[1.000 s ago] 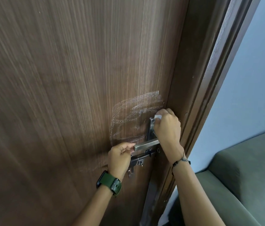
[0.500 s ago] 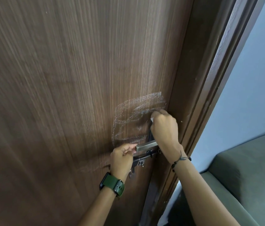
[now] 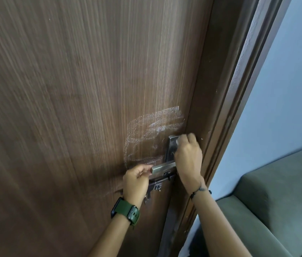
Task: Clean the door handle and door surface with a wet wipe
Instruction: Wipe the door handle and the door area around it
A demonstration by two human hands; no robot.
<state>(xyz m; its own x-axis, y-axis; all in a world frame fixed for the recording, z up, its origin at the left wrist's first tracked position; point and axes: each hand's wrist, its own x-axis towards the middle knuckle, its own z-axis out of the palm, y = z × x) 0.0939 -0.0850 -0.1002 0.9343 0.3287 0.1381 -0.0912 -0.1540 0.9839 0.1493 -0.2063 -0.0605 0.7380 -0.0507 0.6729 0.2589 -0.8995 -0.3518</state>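
Note:
A dark wooden door (image 3: pixel 83 101) fills most of the view, with a whitish wet smear (image 3: pixel 152 130) just left of its metal handle plate (image 3: pixel 171 145). My right hand (image 3: pixel 188 156) is closed over a white wet wipe (image 3: pixel 180 140), only a sliver of it showing, and presses it against the upper part of the plate. The silver lever handle (image 3: pixel 163 167) sticks out leftward below. My left hand (image 3: pixel 137 179), with a green watch on the wrist, pinches the free end of the lever.
A dark latch bolt with hanging keys (image 3: pixel 157 186) sits under the lever. The door frame (image 3: pixel 239 101) runs along the right, beside a pale blue wall (image 3: pixel 284 101). A grey-green sofa (image 3: pixel 276 204) stands at the lower right.
My right hand with the wipe has shifted slightly right and down on the plate, baring the plate's top left. My left hand stays on the lever's end.

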